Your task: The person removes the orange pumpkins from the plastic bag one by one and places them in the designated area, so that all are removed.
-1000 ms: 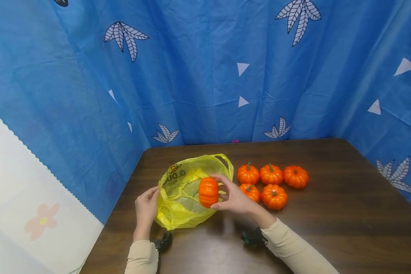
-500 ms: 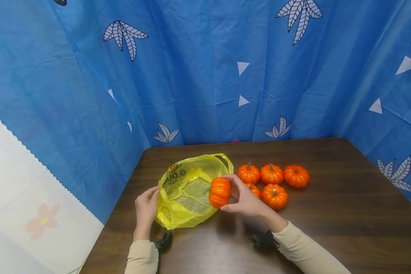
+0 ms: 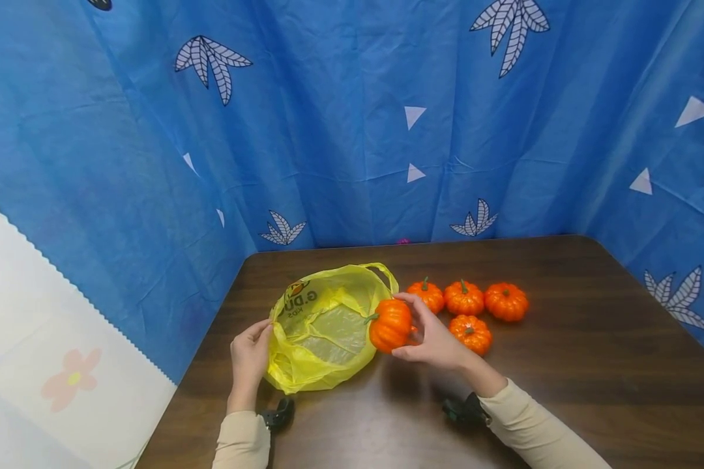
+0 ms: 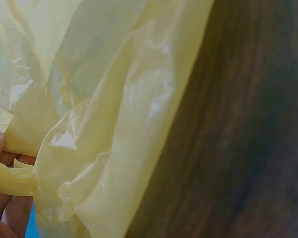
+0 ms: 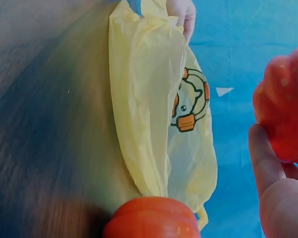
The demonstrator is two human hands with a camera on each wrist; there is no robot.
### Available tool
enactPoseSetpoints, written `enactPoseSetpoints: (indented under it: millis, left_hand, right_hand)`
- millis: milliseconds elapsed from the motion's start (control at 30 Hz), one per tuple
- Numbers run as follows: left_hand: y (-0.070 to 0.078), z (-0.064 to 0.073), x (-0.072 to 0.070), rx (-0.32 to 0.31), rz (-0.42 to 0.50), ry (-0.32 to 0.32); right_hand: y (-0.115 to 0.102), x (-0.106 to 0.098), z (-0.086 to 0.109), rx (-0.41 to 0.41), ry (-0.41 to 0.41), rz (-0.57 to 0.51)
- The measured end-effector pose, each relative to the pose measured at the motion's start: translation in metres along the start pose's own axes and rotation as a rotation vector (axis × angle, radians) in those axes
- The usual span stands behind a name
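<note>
A yellow plastic bag [image 3: 328, 326] lies with its mouth spread wide, and its inside shows. At its left edge my left hand [image 3: 250, 355] pinches the rim; in the left wrist view the fingers [image 4: 15, 213] are around a gathered strip of the plastic. My right hand [image 3: 440, 342] grips a small orange toy pumpkin [image 3: 390, 326] between thumb and fingers, stem toward the bag. This pumpkin is held above the table by the bag's right edge. In the right wrist view the gripped pumpkin [image 5: 285, 106] is at the right, with the bag [image 5: 144, 99] beyond it.
Several more pumpkins stand right of the bag: three in a back row, including a middle one [image 3: 464, 298], and one in front [image 3: 470, 334]. Another is mostly hidden behind my right hand. The brown table [image 3: 563, 365] meets a blue curtain [image 3: 352, 130] behind.
My right hand has drawn the pumpkin rightward, from over the bag's mouth to its right edge, turning it slightly. The left hand and the bag have stayed in place.
</note>
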State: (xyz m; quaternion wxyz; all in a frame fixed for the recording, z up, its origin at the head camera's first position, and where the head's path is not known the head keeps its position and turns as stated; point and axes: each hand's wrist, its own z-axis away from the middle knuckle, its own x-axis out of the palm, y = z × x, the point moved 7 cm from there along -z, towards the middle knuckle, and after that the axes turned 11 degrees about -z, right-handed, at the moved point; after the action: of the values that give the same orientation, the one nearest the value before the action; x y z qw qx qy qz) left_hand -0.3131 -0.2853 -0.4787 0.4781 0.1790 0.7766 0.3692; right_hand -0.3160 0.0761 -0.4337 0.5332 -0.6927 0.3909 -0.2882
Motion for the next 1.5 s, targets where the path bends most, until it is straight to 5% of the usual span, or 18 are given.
enactPoseSetpoints:
  millis: [767,1500]
  left_hand:
    - [0.001,0.002,0.003,-0.003,0.001,-0.026]
    - [0.0,0.002,0.0,-0.004,-0.022,-0.012]
  right_hand:
    - [0.001,-0.031,0.022,-0.006,0.024,0.046]
    - [-0.025,-0.07,0.03,0.006,-0.17,-0.088]
